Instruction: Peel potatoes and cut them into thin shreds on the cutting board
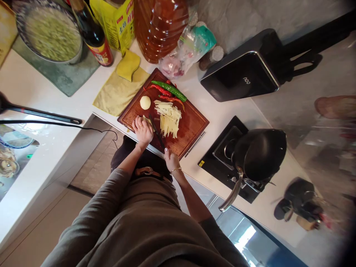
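A brown wooden cutting board (191, 124) lies on the white counter. On it are a pile of pale potato strips (168, 119), a peeled round potato (145, 102), and green and red chili peppers (168, 89). My left hand (143, 129) presses down on a potato piece at the board's near left edge. My right hand (171, 159) grips the handle of a dark knife (155, 129), whose blade lies right beside the left hand's fingers.
A black wok (257, 154) sits on a black stove at right. A dark appliance (241, 76) stands behind. Oil jug (160, 27), sauce bottle (93, 35), yellow cloth (119, 91), plastic bag (189, 50) and a bowl of green food (50, 33) crowd the back.
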